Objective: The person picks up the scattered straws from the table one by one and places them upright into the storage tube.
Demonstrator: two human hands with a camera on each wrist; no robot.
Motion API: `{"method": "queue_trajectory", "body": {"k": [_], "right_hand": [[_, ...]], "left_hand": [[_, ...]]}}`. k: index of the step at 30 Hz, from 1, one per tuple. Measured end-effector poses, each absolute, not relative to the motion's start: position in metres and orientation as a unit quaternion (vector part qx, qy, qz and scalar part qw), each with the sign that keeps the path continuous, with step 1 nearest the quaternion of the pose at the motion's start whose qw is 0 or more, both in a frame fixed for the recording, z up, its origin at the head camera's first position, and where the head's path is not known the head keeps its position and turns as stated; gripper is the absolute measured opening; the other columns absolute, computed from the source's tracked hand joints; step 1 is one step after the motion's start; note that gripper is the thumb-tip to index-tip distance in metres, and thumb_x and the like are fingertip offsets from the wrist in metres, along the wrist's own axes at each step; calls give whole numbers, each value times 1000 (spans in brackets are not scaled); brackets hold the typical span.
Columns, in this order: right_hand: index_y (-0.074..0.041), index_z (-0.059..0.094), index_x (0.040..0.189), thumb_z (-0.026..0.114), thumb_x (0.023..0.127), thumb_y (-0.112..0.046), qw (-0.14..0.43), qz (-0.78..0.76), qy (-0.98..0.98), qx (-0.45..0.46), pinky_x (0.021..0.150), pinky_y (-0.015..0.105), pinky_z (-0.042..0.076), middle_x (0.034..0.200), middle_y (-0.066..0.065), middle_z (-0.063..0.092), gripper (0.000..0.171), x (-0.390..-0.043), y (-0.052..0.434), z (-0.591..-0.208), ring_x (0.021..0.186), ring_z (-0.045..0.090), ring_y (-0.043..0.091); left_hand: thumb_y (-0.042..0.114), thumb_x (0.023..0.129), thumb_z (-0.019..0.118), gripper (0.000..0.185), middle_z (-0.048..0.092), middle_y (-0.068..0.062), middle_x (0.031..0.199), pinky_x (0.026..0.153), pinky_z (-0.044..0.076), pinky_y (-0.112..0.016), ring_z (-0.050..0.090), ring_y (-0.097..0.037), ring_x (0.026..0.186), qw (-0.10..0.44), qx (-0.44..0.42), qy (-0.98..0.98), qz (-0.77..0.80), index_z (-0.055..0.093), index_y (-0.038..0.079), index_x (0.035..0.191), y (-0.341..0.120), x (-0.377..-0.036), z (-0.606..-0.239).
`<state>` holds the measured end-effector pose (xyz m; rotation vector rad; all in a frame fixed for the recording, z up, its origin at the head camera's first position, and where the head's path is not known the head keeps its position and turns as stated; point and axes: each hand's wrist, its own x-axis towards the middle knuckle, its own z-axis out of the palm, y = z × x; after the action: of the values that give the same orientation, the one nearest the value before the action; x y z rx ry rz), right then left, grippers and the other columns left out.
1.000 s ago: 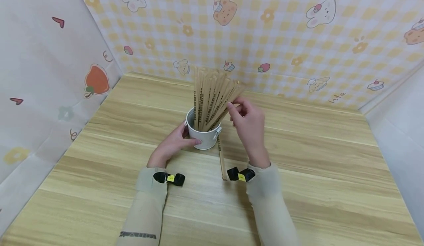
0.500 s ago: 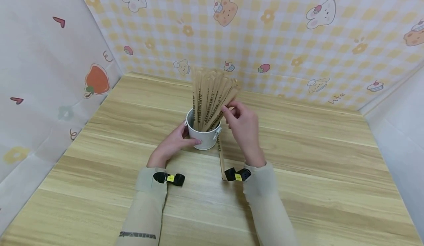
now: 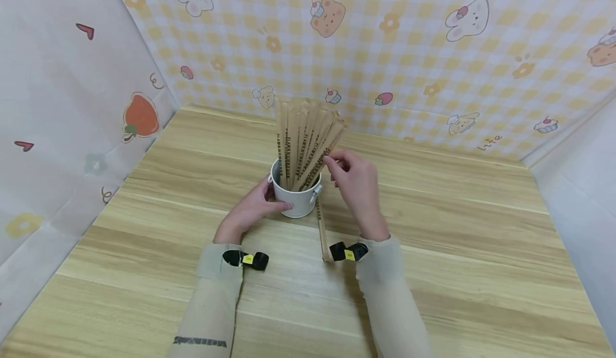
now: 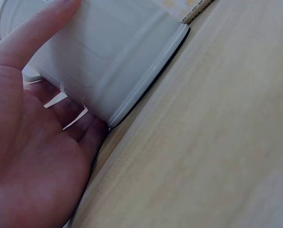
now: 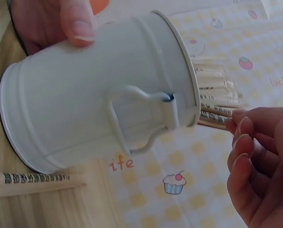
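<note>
Pinching one paper-wrapped chopstick (image 3: 321,157) between thumb and fingertips, your right hand (image 3: 358,187) has drifted back from the bundle's outer edge toward the middle of the fan. Your left hand (image 3: 250,208) cups the white metal bucket (image 3: 297,197), thumb across its smooth, ribbed wall, keeping it planted mid-table (image 3: 433,251). Sleeves look like kraft paper, slim, flat, printed in black. One wrapped stick (image 3: 321,229) lies loose beside the bucket.
</note>
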<state>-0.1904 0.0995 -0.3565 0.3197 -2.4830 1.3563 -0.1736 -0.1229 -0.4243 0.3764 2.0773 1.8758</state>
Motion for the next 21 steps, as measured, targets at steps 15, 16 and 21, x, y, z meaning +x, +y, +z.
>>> {"method": "queue_trajectory", "body": {"k": [15,16,21], "right_hand": [[-11,62,84,49,89,-36,39,439,-896,49,42,29,42,58,3,56,28,-205,114,-384,48,52,16],[-12,61,85,49,90,-35,25,428,-902,50,42,29,43,60,3,57,27,-207,114,-388,48,53,16],[-13,62,83,49,89,-35,-18,397,-917,42,47,30,43,60,3,57,27,-212,113,-408,50,52,17]], "left_hand": [[16,72,74,94,27,-5,143,105,21,-31,25,-15,129,159,127,731,651,14,19,144,-123,-174,-425],[16,72,74,94,26,-5,143,105,20,-31,25,-15,129,159,128,731,651,14,19,144,-123,-174,-425],[16,72,74,94,28,-5,142,104,22,-32,27,-17,128,158,131,735,646,14,21,144,-123,-174,-423]]}}
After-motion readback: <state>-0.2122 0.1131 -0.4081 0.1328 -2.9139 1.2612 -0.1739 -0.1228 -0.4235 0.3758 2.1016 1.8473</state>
